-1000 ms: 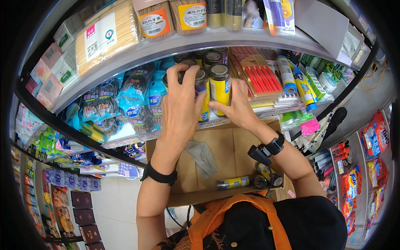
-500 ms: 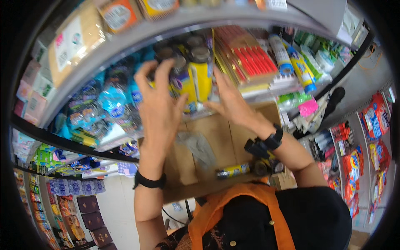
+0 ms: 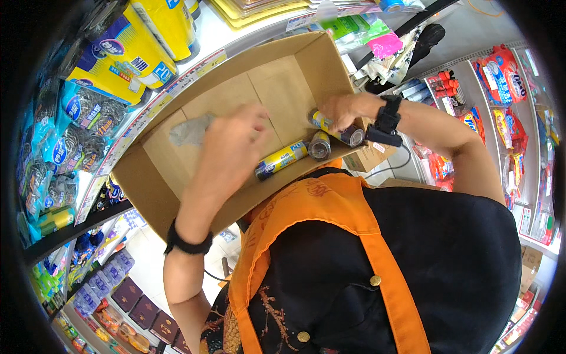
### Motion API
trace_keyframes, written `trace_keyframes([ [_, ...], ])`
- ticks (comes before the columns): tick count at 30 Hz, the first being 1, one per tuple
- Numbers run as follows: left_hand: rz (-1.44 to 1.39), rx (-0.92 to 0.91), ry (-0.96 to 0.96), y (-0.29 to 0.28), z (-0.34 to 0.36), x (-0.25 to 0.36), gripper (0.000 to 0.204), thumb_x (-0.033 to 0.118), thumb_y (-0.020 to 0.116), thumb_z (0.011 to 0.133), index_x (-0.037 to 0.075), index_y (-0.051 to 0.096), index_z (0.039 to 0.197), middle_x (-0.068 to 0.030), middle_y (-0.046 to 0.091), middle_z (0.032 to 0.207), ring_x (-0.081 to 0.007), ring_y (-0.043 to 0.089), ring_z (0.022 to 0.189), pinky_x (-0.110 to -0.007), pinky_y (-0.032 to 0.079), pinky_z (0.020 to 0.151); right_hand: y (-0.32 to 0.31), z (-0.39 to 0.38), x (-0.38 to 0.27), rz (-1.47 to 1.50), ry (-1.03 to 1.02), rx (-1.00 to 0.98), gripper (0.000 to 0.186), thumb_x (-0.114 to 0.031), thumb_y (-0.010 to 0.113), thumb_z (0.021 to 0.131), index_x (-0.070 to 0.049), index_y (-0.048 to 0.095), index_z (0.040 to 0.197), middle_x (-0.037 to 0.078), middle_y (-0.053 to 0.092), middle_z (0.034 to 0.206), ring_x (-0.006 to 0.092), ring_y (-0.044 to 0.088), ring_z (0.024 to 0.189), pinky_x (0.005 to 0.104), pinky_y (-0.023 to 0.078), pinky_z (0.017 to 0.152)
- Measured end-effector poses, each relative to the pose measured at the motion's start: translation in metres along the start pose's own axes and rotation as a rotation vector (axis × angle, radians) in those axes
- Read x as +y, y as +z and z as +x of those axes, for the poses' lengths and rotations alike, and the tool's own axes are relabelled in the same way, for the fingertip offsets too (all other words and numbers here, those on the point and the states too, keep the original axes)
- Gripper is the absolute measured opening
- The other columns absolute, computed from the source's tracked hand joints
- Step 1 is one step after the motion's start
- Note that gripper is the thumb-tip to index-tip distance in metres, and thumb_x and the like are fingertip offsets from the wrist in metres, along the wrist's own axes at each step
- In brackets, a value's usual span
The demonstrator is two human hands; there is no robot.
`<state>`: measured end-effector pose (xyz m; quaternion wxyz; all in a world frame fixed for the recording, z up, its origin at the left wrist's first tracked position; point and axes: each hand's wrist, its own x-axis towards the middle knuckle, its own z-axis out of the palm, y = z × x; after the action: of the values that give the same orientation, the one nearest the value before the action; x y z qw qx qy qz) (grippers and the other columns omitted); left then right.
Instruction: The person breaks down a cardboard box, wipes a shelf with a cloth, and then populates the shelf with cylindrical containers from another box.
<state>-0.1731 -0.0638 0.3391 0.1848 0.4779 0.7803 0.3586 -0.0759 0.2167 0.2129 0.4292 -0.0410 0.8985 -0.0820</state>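
Three yellow-labelled cylindrical rolls (image 3: 283,160) lie in the cardboard box (image 3: 283,76) at upper centre of the frame. The right hand (image 3: 344,112) is at the rightmost roll (image 3: 355,137), the left hand (image 3: 229,146) over the box beside a grey cloth (image 3: 187,131); with motion blur, I cannot tell whether either is open or closed.

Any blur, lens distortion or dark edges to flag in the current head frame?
Head view: the left hand and right hand look blurred, while the orange apron and cardboard box are fairly crisp; head view again: the shelf edge bows, fisheye-style, and the corners fall to black.
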Motion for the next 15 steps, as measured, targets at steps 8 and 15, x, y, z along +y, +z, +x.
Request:
trace_keyframes([
  [8, -0.092, -0.661, -0.159, 0.151, 0.032, -0.063, 0.065, 0.051, 0.067, 0.079, 0.002, 0.053, 0.119, -0.0250, 0.065, 0.105, -0.0378, 0.064, 0.096, -0.045, 0.050, 0.084, 0.066, 0.038, 0.019, 0.668, -0.107, 0.032, 0.038, -0.042, 0.073, 0.078, -0.008, 0.063, 0.067, 0.001, 0.054, 0.056, 0.0148, 0.049, 0.050, 0.0323, 0.037, 0.043],
  [15, -0.212, -0.878, -0.447, 0.137, 0.038, -0.072, 0.052, 0.041, 0.064, 0.080, -0.007, 0.061, 0.100, -0.0138, 0.063, 0.070, -0.0223, 0.062, 0.052, -0.033, 0.051, 0.048, -0.062, -0.063, -0.040, 0.411, 0.029, -0.137, 0.069, -0.045, 0.075, 0.070, 0.003, 0.060, 0.117, 0.016, 0.068, 0.100, 0.0230, 0.064, 0.087, 0.0337, 0.050, 0.076],
])
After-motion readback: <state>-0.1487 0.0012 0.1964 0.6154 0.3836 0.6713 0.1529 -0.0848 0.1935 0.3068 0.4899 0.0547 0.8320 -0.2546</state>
